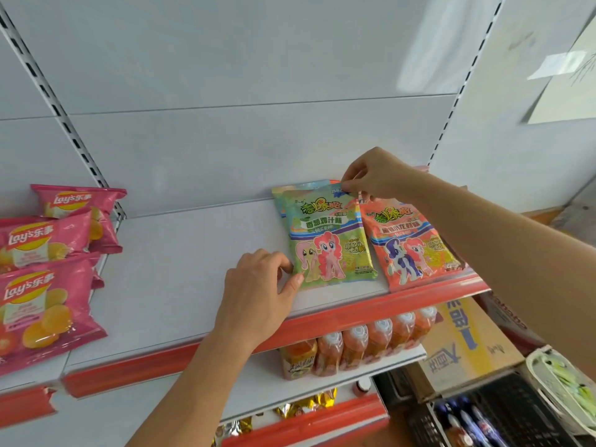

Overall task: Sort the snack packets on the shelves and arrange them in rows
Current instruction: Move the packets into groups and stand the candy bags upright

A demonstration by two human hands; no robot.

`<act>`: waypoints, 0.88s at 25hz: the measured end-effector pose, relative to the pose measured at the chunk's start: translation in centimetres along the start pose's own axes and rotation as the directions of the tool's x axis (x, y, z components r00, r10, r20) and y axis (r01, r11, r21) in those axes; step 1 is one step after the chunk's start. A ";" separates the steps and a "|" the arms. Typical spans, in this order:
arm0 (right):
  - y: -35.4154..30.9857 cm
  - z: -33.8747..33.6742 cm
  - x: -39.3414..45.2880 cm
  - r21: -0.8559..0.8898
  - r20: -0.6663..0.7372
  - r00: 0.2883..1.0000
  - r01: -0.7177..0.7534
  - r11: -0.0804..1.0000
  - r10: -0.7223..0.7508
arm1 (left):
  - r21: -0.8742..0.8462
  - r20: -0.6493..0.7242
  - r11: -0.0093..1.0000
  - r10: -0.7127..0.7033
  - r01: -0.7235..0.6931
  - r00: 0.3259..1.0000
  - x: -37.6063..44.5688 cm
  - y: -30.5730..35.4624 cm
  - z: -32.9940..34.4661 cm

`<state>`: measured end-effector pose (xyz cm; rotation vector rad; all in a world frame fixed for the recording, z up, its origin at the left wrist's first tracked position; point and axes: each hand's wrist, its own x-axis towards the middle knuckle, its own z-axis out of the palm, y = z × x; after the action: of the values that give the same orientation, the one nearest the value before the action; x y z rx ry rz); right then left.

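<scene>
A pale grey back panel (242, 91) fills the upper half of the frame, split by a thin horizontal seam. Slotted metal uprights (54, 101) run diagonally at the upper left and upper right. The white shelf board (180, 269) crosses the middle, edged by a red price strip (322, 327). At the upper right stands a white wall (516, 130) with a patch of daylight. A cardboard box (467, 343) sits at the lower right.

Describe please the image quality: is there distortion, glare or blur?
Head view: wide-angle bending curves the slotted uprights and the red shelf edge; a soft bright patch lies on the back panel; the green packet between both hands is sharp, the lower right corner blurred.
</scene>
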<state>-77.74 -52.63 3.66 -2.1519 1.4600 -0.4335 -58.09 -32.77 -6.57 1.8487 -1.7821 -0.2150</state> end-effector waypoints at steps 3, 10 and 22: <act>0.3 0.3 -0.1 -0.002 0.029 1.000 0.010 1.000 -0.009 | -0.007 -0.020 1.000 0.016 -0.016 1.000 0.0 -0.3 0.3; 0.9 0.6 -0.9 -0.090 0.034 0.998 0.059 0.994 -0.056 | -0.073 0.037 0.991 0.112 -0.109 0.993 -0.1 -0.3 0.2; -1.1 1.5 -1.7 -0.138 0.000 0.991 0.133 0.982 -0.134 | 0.103 0.095 0.975 0.185 -0.195 0.978 -0.6 -1.8 -4.6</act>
<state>-76.75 -50.33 3.07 -2.3696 1.3921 -0.4001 -54.39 -31.03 -3.80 1.7524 -2.0544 -0.1243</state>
